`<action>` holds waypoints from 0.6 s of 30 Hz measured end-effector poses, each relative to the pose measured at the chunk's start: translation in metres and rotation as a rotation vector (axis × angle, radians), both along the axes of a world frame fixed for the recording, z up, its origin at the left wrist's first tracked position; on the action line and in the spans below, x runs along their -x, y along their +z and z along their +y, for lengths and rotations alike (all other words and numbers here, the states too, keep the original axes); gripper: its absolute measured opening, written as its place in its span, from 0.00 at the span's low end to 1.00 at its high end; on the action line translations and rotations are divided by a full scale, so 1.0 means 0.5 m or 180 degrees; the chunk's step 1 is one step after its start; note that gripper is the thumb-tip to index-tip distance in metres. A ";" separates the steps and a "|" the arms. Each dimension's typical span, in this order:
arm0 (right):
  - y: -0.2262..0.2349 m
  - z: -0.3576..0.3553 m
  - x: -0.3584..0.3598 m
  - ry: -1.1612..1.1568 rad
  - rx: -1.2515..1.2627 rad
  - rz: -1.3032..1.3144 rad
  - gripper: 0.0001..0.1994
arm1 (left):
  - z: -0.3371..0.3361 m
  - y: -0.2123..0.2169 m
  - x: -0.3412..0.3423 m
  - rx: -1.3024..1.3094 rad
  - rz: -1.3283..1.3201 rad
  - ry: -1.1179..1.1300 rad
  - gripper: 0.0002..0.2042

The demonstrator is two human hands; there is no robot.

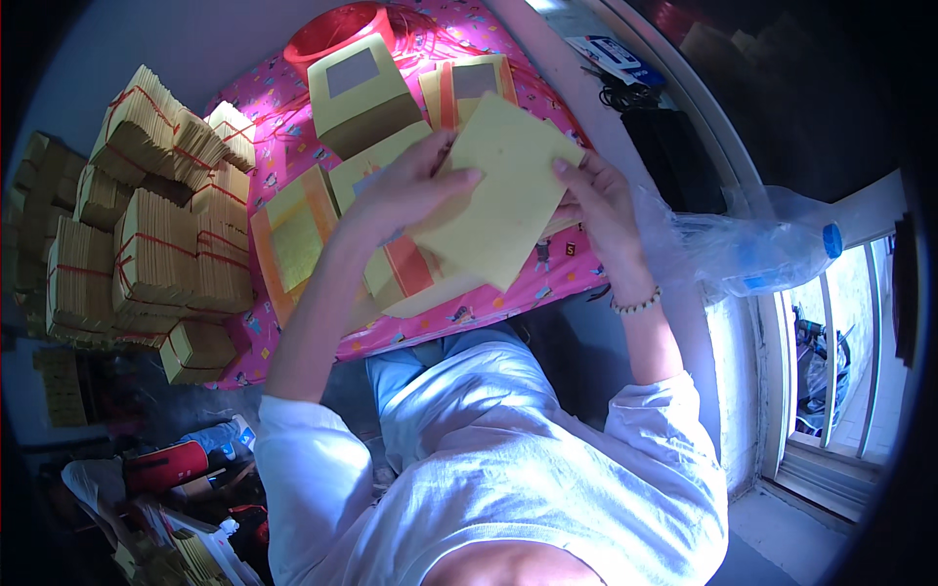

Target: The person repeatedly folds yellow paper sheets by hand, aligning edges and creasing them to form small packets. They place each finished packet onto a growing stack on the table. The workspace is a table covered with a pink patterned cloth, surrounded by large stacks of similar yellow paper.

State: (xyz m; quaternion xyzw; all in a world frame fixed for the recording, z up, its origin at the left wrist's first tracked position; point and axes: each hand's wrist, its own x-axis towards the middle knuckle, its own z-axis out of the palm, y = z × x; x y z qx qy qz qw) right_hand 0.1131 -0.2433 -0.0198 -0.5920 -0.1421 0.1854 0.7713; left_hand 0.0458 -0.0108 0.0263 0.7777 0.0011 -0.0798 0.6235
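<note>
Both hands hold one yellow paper sheet (498, 200) above a pink patterned tablecloth (293, 127). My left hand (405, 186) grips its left edge, thumb on top. My right hand (596, 200), with a bead bracelet at the wrist, pinches its right edge. Under and around the sheet lie yellow papers with orange bands and foil squares (293, 239). A thicker stack with a silver square (357, 93) lies further back.
Many bundles of yellow paper tied with red string (161, 244) are piled at the left. A spool of red string (337, 29) sits at the table's far end. A plastic bottle in a clear bag (752, 249) lies at the right by a window frame.
</note>
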 end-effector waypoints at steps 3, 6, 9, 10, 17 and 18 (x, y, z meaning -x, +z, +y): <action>-0.021 -0.005 -0.047 -0.0515 0.0097 -0.0161 0.14 | 0.008 -0.013 -0.094 -0.0689 0.0196 -0.0058 0.18; -0.054 -0.005 -0.081 -0.0839 0.0430 -0.0337 0.16 | 0.003 -0.045 -0.184 -0.1329 0.0219 0.0029 0.21; -0.092 -0.013 -0.102 -0.0970 0.0737 -0.0416 0.17 | -0.027 -0.058 -0.237 -0.1943 0.0360 -0.0085 0.23; -0.107 -0.015 -0.106 -0.0968 0.0787 -0.0439 0.17 | -0.028 -0.073 -0.254 -0.1982 0.0324 -0.0169 0.23; -0.163 -0.032 -0.110 -0.0795 0.1135 -0.0249 0.17 | -0.045 -0.168 -0.288 -0.2150 0.0465 -0.0359 0.22; -0.166 -0.033 -0.111 -0.0776 0.1229 -0.0216 0.17 | -0.047 -0.173 -0.290 -0.2146 0.0522 -0.0389 0.22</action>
